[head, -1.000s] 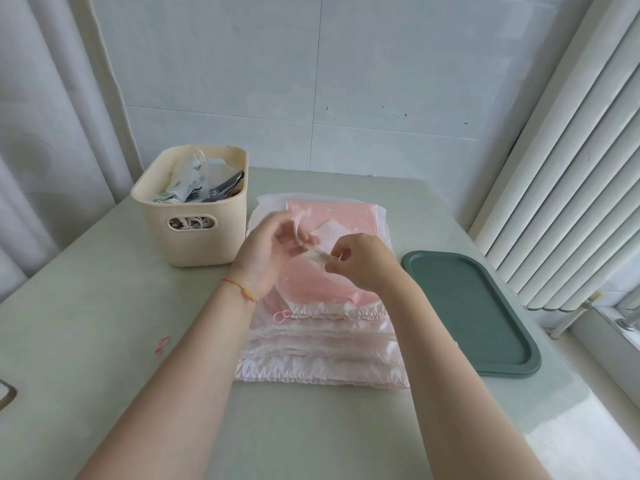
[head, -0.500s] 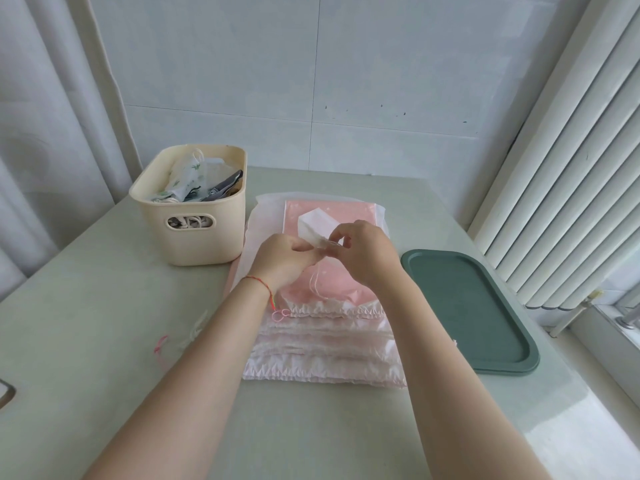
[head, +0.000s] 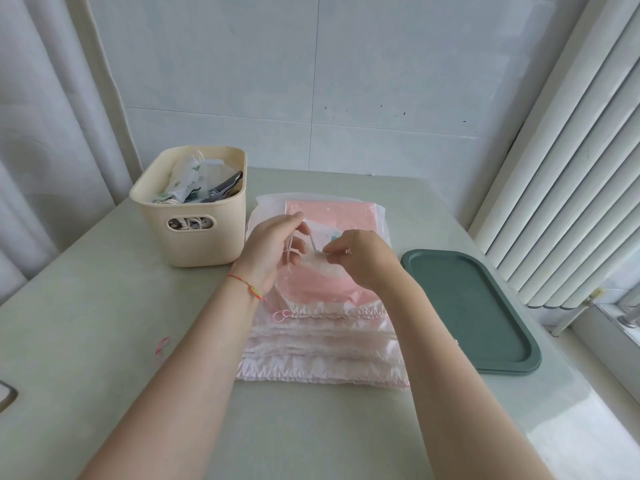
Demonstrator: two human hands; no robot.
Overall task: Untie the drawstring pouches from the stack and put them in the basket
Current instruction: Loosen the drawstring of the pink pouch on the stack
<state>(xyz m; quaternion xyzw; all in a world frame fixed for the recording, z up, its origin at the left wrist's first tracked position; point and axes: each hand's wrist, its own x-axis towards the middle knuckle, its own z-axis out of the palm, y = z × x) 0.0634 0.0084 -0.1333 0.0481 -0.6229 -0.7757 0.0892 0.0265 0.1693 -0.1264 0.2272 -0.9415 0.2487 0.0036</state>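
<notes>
— What has the person got there, over the stack?

— A small white pouch (head: 320,263), held just above the stack of pink pouches (head: 322,337) in the middle of the desk (head: 104,341). The right hand (head: 360,259) pinches its gathered top between thumb and fingertips. The left hand (head: 273,247) has its fingers curled round the drawstring (head: 290,249), which runs from the pouch up into that hand.

— How will it handle, do you think?

— Light and limp, I'd say. Thin cloth with no stiffness, so it will sag wherever it isn't held. The cord looks thin and easy to lose. The best hold is right where the hands are: the puckered neck for the body, the cord ends for the knot.

— Which way does it lie?

— Hard to tell for the one in hand; it is mostly hidden behind the fingers. The stacked ones lie flat with their ruffled mouths towards the person and their closed bottoms towards the wall, so the long axis runs near to far.

— And the basket?

— The cream basket (head: 194,237) stands just left of the stack, already holding several pouches. A green tray (head: 485,323) lies to the right.
</notes>
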